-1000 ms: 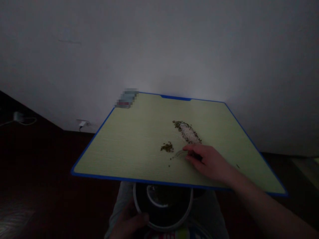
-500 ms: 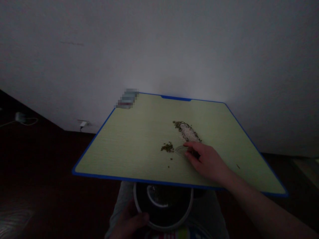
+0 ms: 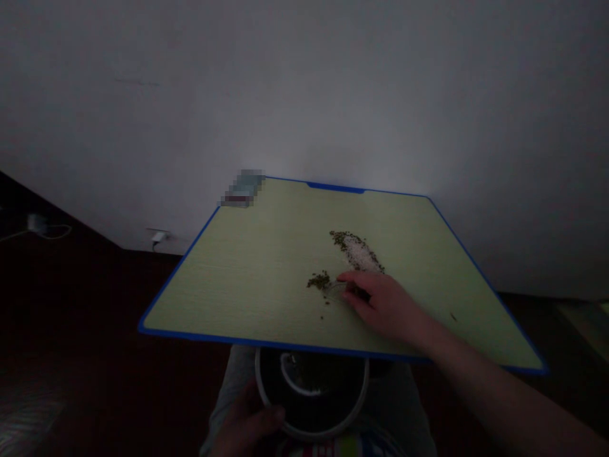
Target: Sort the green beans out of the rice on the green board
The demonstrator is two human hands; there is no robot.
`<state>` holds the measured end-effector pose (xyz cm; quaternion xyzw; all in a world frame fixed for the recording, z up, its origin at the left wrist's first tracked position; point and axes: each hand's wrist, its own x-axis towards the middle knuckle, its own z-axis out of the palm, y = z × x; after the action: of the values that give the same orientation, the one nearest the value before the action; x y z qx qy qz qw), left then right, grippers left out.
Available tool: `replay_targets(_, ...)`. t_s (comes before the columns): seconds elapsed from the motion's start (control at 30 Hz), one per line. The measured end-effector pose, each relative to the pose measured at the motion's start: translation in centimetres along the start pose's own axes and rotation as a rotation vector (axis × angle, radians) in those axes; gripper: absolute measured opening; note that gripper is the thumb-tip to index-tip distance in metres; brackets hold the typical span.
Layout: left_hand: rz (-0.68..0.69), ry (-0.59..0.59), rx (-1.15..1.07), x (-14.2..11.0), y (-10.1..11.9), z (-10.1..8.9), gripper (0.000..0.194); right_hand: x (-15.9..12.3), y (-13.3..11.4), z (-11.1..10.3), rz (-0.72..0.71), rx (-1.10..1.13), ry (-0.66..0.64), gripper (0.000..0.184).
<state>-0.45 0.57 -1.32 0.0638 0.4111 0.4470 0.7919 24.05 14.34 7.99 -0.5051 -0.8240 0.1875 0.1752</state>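
In my right hand (image 3: 380, 304), thumb and fingers are closed on a clear, round-edged piece (image 3: 337, 289); its exact kind cannot be made out. Its edge touches or nearly touches a small heap of green beans (image 3: 318, 280) on the table. Just beyond that hand lies a longer pile of white rice (image 3: 358, 252), with dark green beans around its edges. Below the table's near edge, my left hand (image 3: 254, 419) grips the left rim of a round bowl (image 3: 311, 436) on my lap. Dark greenish grains show dimly inside the bowl.
The pale table (image 3: 238, 273) has a raised blue edge. A blurred-out flat object (image 3: 242, 189) lies at its far left corner. A small dark sliver (image 3: 453, 317) is on the right side. Behind stands a wall, with a plugged-in charger (image 3: 160, 237) low on the left.
My right hand has moved a little left with the clear piece, up to the small bean heap. My left hand and the bowl have stayed in place.
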Motion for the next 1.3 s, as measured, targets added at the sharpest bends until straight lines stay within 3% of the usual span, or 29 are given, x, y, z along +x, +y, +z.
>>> replay_targets(0.17,-0.004,-0.005,-0.025,-0.2,0.1,0.3,0.102,0.4,-0.7,0.1,-0.061,0.030,-0.075,0.030)
replay_targets(0.4,-0.004,-0.064,-0.027,-0.3,0.5,0.4,0.091,0.1,-2.1,0.1,-0.112,0.074,-0.219,0.028)
replay_targets(0.67,-0.012,-0.054,-0.001,-0.2,0.3,0.4,0.084,-1.6,-2.1,-0.8,-0.052,0.240,-0.335,0.025)
replay_targets(0.77,0.011,-0.033,-0.010,-0.2,0.1,0.4,0.089,-2.2,-1.5,-0.7,0.010,0.298,-0.265,0.025)
replay_targets(0.97,0.012,-0.001,-0.008,0.0,-0.3,0.0,0.091,-1.9,-2.0,1.3,0.093,0.128,0.046,0.028)
replay_targets(1.13,0.006,-0.015,-0.010,-0.1,-0.1,0.2,0.087,-1.2,-2.2,1.8,0.141,0.048,0.127,0.031)
replay_targets(1.3,-0.025,0.007,0.000,-0.2,0.0,0.0,0.079,-1.7,-0.5,0.7,0.266,-0.005,0.163,0.032)
